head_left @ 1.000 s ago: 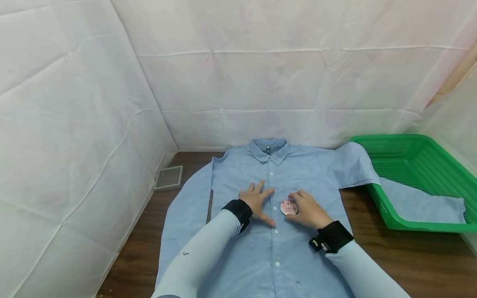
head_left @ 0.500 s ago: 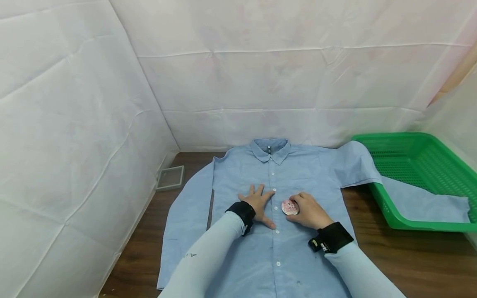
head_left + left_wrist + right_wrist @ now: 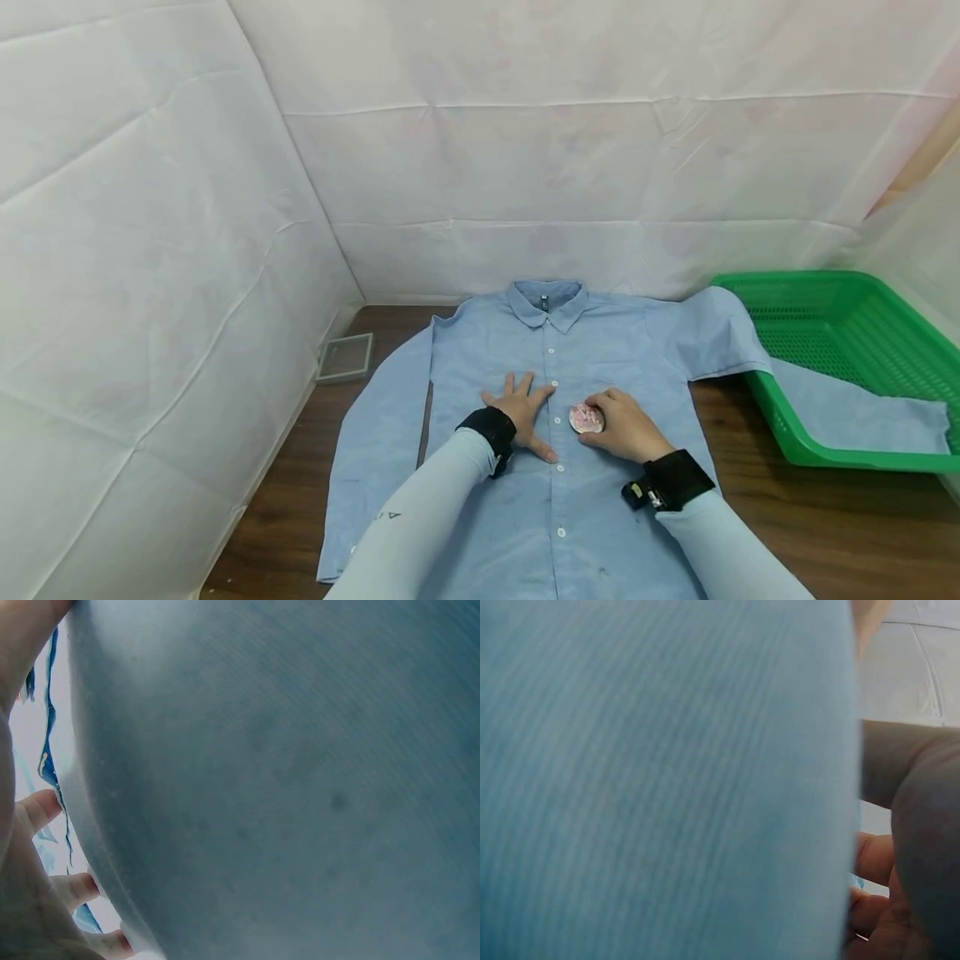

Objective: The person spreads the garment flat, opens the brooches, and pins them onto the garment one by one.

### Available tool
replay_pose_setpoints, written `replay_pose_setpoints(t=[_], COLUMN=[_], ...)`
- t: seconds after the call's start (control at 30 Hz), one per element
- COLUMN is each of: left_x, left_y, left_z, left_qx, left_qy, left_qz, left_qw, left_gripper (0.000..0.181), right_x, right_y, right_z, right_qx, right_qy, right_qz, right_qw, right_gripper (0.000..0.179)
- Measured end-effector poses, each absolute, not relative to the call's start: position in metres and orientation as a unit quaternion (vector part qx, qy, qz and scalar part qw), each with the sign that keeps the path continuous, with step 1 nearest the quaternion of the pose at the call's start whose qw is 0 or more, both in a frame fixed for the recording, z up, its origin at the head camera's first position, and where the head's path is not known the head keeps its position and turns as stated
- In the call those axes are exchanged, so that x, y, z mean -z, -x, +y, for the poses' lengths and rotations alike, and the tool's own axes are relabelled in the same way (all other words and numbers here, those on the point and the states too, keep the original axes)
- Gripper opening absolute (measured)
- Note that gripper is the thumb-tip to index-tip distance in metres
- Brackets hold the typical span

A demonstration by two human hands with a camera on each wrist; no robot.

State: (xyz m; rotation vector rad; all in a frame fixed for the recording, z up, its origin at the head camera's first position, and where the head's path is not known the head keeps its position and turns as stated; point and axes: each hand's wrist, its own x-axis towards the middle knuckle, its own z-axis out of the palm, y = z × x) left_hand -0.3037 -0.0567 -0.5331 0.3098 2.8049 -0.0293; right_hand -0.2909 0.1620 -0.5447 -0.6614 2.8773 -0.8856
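Observation:
A light blue button-up shirt [image 3: 495, 500] lies face up on the brown wooden table, collar at the far end. My left hand [image 3: 519, 414] rests on its chest beside the button placket, fingers spread wide. Just right of the buttons, my right hand [image 3: 624, 427] holds a round pink-and-white patterned disc [image 3: 586, 418] by its edge, with thumb and fingers curled around it against the fabric. In the left wrist view, blue cloth [image 3: 285, 780] covers most of the picture and fingertips [image 3: 45, 808] show at its edge. Cloth fills much of the right wrist view too, hiding the disc.
At right stands a green plastic basket [image 3: 832, 457], with one shirt sleeve [image 3: 862, 408] draped over its rim. A small pale square frame [image 3: 345, 358] lies at the left by the white sheet wall [image 3: 187, 292]. Another white sheet [image 3: 525, 167] hangs behind the table.
My left hand has shifted slightly toward me on the shirt, uncovering a button. My right hand keeps hold of the disc at nearly the same spot.

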Motion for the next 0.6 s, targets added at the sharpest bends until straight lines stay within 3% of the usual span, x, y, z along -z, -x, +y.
replay_pose_setpoints(t=[0.43, 0.6], left_x=[0.531, 0.523], left_y=[0.307, 0.303], left_z=[-0.061, -0.063], left_qx=[0.001, -0.032], left_qy=[-0.118, -0.146], left_qz=[0.98, 0.982], left_qw=[0.16, 0.115], left_gripper=[0.128, 0.122], right_x=[0.529, 0.514], right_y=[0.298, 0.292], right_z=[0.16, 0.161], right_qx=[0.349, 0.387], right_qy=[0.192, 0.189], right_qz=[0.915, 0.901], right_qw=[0.055, 0.052], right_gripper=[0.058, 0.059])
